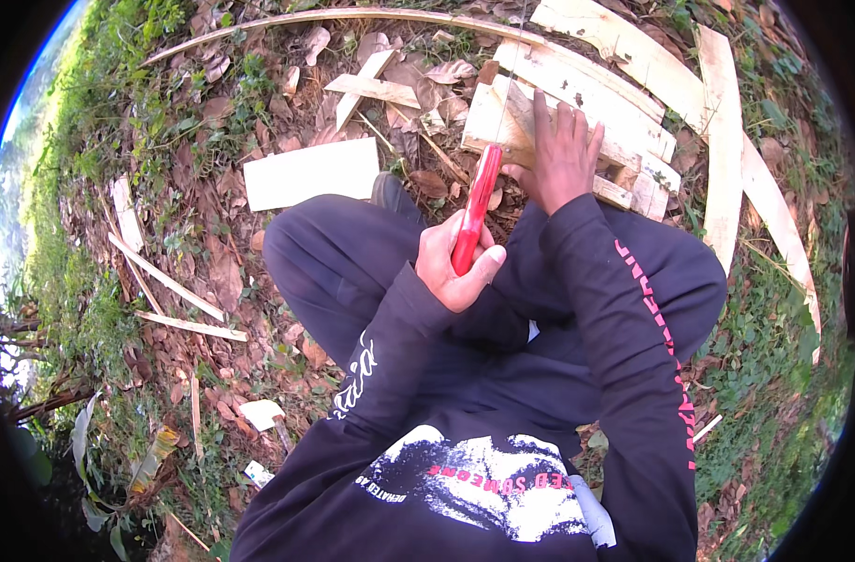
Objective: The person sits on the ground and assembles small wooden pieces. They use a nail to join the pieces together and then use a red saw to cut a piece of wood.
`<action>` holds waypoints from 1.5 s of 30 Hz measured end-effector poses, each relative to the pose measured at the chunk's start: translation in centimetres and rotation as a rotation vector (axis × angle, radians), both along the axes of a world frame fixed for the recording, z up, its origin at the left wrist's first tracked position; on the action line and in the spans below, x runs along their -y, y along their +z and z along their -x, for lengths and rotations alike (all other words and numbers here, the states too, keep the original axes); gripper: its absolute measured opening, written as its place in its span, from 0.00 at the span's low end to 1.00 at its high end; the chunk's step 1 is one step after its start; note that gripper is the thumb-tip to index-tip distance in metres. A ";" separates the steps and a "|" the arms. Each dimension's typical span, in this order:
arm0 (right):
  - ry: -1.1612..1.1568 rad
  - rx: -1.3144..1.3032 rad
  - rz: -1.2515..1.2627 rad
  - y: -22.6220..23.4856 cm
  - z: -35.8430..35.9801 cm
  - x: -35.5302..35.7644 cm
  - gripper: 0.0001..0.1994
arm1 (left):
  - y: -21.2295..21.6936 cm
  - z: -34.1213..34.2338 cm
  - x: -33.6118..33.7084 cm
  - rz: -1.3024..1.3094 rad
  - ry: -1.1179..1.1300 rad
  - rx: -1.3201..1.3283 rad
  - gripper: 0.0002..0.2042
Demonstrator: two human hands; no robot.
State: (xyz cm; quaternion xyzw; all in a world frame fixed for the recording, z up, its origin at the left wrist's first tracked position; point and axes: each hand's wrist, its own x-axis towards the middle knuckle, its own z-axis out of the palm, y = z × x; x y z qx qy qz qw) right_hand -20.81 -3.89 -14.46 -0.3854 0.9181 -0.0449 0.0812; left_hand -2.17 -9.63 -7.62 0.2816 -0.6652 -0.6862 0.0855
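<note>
Head view: red-handled saw (477, 208) is gripped by left hand (453, 270); right hand (560, 157) is laid open at near edge of plank (486, 117) and should be kept clear of the stroke

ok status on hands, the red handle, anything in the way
Left hand closed on red handle. Right hand on pale wood. Thin blade close by, hand possibly in the way.

Tool handle (478, 208): red
Planks (558, 80): pale cream
Left sleeve (382, 342): black, white script
Right sleeve (613, 318): black, pink lettering
</note>
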 end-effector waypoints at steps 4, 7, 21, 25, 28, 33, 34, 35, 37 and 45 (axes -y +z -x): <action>-0.007 -0.030 0.021 -1.0 0.4 0.9 0.61 | -0.2 0.4 0.3 0.136 0.050 -0.059 0.08; -0.010 -0.050 0.021 -1.1 0.0 1.3 0.60 | -0.8 0.1 0.2 0.191 0.092 -0.059 0.08; 0.058 -0.069 0.033 -1.1 0.6 1.4 0.49 | -0.7 -0.8 -1.7 0.126 0.215 -0.115 0.15; 0.044 -0.087 -0.006 -1.0 0.4 1.4 0.48 | -0.8 1.3 -0.6 0.027 0.215 -0.101 0.15; 0.028 -0.091 -0.010 -1.3 0.7 1.9 0.48 | -0.5 2.0 -0.7 0.100 0.186 -0.081 0.16; 0.043 -0.095 -0.047 -1.0 0.8 1.9 0.47 | -0.5 -1.2 -2.4 0.071 0.259 -0.183 0.15; 0.041 -0.101 -0.055 -0.9 0.9 1.8 0.48 | -0.5 -1.3 -2.5 0.065 0.264 -0.188 0.15; 0.045 -0.099 -0.054 -1.0 0.7 1.7 0.48 | -0.6 -1.0 -2.2 0.092 0.255 -0.167 0.15; 0.044 -0.106 -0.049 -0.9 0.8 1.7 0.49 | -1.2 1.7 -0.9 0.094 0.250 -0.157 0.17; 0.051 -0.082 -0.006 -1.2 0.9 1.9 0.49 | -1.1 -1.8 -2.7 0.073 0.245 -0.158 0.16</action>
